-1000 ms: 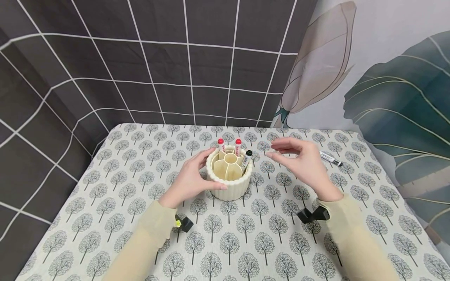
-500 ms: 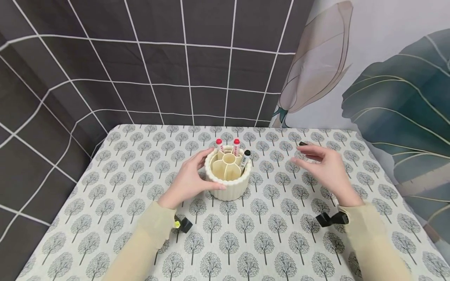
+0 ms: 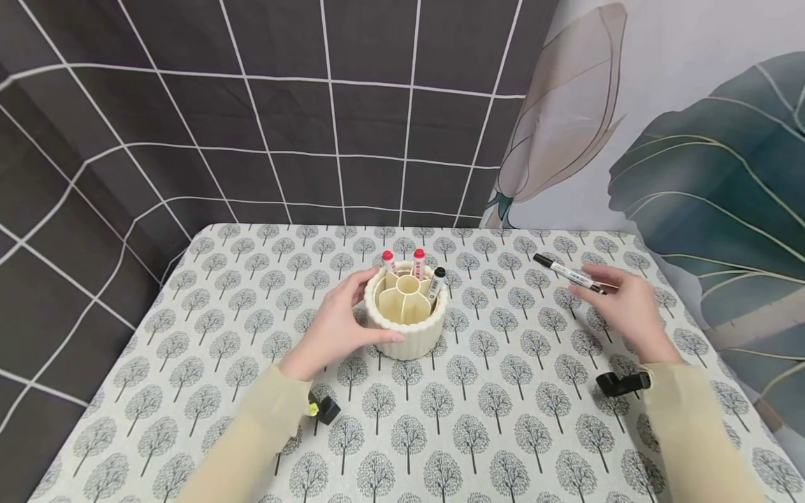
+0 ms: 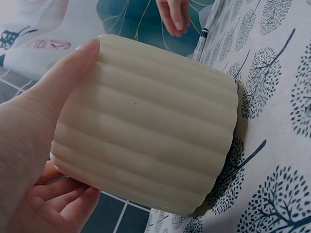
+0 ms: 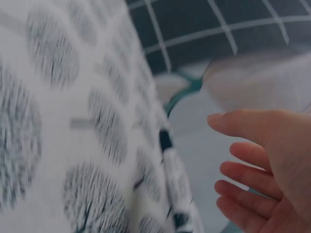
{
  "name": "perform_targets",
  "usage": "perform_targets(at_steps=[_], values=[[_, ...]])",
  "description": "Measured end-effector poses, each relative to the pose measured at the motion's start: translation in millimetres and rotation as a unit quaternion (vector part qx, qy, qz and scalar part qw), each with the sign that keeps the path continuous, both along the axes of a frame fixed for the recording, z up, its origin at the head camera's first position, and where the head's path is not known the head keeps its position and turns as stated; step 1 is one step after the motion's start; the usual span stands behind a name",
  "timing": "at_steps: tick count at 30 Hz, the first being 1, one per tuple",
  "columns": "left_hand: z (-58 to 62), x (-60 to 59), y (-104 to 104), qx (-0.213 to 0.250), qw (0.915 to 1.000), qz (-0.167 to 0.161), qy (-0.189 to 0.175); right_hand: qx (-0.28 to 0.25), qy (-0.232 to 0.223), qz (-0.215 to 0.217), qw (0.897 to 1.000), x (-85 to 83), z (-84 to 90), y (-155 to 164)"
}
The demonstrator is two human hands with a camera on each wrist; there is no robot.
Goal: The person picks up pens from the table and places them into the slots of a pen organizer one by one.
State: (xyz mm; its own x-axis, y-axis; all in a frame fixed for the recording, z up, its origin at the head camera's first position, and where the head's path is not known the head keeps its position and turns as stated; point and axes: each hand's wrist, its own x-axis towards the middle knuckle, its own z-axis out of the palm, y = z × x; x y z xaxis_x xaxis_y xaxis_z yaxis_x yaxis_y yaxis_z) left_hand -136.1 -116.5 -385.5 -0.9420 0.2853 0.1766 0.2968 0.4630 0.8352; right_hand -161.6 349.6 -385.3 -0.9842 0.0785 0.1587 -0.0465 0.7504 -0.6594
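Note:
My left hand [image 3: 336, 318] grips a cream ribbed pen holder [image 3: 409, 341] standing on the table, thumb across its near side and fingers round the far left. Inside it, around a round middle tube, stand two red-capped markers [image 3: 418, 263] and a black-capped marker [image 3: 437, 282]. Over to the right, a white marker with black ends [image 3: 569, 272] lies on the cloth. My right hand [image 3: 629, 311] hovers by its near end with thumb and fingers parted. The right wrist view shows a gap between that hand [image 5: 272, 170] and the marker [image 5: 176, 179].
A pale cloth with a tree print [image 3: 453, 433] covers the table. Behind it hangs a dark gridded curtain [image 3: 270, 119], with a flower-patterned sheet [image 3: 666, 105] on the right. Each wrist carries a small black camera [image 3: 622, 383].
My right hand has moved right, from beside the pen holder to the loose marker, uncovering the marker's far end. My left hand keeps its hold on the pen holder.

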Motion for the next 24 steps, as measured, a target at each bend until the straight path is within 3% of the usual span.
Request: perform_targets(at_steps=[6, 13, 24], values=[[0.2, 6.3, -1.5, -0.001, 0.9999, 0.012, -0.007, 0.007, -0.031, 0.0, 0.999, -5.5, -15.8, 22.3], [-2.4, 17.6, -3.3, -0.005, 0.9991, 0.039, -0.014, 0.035, -0.028, -0.011, 0.999, -10.2, -25.9, 35.1], [-0.1, 32.2, -7.5, -0.006, 0.9988, 0.048, -0.013, 0.071, -0.018, -0.02, 0.997, -20.6, -31.9, 39.3]])
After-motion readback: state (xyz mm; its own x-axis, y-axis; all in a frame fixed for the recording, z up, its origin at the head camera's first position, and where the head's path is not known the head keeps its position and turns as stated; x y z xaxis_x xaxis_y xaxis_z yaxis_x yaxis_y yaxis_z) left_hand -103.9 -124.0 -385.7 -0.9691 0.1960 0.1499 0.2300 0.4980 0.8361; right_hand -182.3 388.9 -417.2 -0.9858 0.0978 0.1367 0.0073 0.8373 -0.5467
